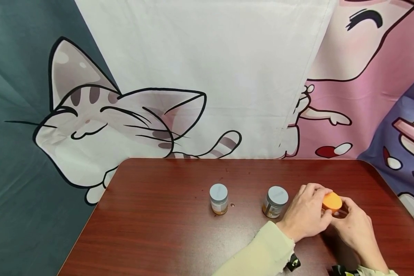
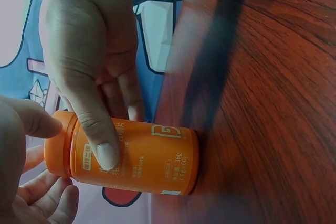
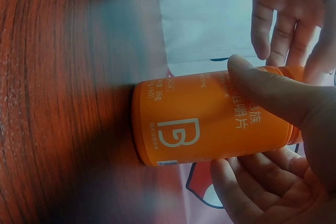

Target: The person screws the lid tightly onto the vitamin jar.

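Observation:
An orange bottle [image 2: 152,153] of tablets with an orange cap [image 1: 332,201] stands upright at the right of the table. My left hand [image 1: 307,211] holds the cap, its thumb and fingers at the rim in the left wrist view. Around the bottle's body curls my right hand [image 1: 357,226], thumb on one side and fingers on the other in the right wrist view. White lettering covers the side of the bottle, and the bottle's base is right at the tabletop.
Left of my hands stands a grey-lidded jar [image 1: 275,201] with a dark label. Farther left is a second grey-lidded jar [image 1: 219,198] with a pale label. The brown wooden table [image 1: 151,230] ends at a cloth printed with cartoon cats [image 1: 262,69].

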Motion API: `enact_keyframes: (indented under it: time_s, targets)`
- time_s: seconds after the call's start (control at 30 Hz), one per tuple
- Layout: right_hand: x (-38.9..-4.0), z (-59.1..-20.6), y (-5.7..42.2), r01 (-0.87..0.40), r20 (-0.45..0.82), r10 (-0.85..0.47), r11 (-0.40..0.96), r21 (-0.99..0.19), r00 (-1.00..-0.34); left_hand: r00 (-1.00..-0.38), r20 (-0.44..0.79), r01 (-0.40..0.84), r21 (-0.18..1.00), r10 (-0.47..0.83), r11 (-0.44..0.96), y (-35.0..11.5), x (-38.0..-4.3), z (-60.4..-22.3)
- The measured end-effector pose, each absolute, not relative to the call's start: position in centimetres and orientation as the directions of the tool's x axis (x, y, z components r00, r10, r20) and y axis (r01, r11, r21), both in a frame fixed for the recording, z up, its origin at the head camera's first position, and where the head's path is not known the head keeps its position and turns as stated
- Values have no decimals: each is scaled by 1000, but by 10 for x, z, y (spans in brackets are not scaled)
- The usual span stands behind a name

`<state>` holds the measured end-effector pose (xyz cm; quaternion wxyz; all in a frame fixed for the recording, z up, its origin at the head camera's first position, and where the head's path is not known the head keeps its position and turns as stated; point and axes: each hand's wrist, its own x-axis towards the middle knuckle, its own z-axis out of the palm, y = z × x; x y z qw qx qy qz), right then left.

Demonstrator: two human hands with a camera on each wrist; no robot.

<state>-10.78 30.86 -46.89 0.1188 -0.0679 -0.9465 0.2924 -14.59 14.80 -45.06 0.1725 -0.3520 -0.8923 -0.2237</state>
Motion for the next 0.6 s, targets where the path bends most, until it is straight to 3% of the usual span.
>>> enact_keyframes:
  time_s: [0.6]
  targets:
    - [-109, -468, 307, 65, 179, 203, 815, -576, -963, -668, 459, 728, 243, 585, 641, 151, -146, -448]
